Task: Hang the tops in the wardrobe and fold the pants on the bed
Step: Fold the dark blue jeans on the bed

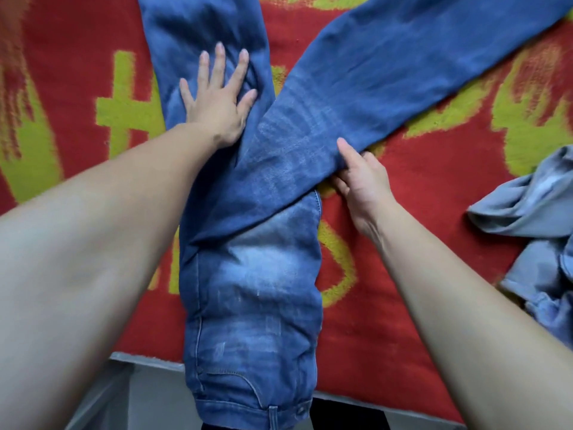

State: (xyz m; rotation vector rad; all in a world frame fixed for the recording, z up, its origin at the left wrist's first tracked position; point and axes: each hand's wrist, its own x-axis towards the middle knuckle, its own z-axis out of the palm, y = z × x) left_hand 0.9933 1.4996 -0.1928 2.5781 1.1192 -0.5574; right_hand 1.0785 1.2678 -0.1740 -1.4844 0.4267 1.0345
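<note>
Red-and-yellow blanket [403, 231] covers the bed. Jeans [254, 274] lie along it, waistband at near edge, legs splayed. Left hand [217, 100], fingers spread flat, pins one leg; right hand [359, 181] pinches the other leg's edge, likely to align them. Grey garment [533, 206] lies crumpled, well apart.

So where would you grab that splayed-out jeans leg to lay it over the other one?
Probably along its near edge, about where the right hand already pinches it, coming from the right. The blue jeans are doubled at the hips, and this leg angles off up and right, while the left hand flattens the straight leg. A second grip nearer the hem, out of view, may help.
</note>
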